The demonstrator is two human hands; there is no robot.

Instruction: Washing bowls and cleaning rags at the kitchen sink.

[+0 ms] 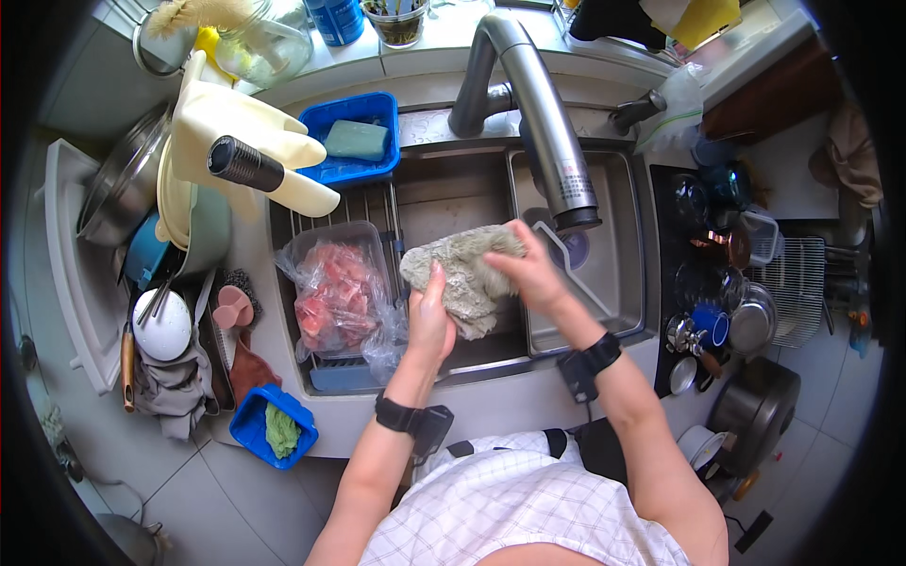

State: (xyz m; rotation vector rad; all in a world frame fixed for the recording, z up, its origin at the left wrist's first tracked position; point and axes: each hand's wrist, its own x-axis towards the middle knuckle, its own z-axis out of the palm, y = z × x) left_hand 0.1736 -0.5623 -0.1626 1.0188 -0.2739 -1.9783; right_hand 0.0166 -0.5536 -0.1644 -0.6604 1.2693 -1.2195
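Observation:
A greyish textured cloth (463, 272) is held up between both hands over the double stainless-steel sink (453, 187). My left hand (433, 318) grips its lower left part, thumb on top. At its upper right, my right hand (527, 269) pinches the cloth with thumb and fingers. The steel faucet (545, 120) arches just above and to the right of the hands; no water is seen running. Left of the cloth, a plastic tub of raw meat in a clear bag (340, 290) rests on a rack over the sink.
A blue tray (391, 152) with a green soap bar (356, 139) stands behind the sink. Pale rubber gloves (233, 134) hang at left. A blue basket (244, 424) with a green cloth (282, 430) sits at the counter's front left. Glassware and a blue mug (710, 324) stand at right.

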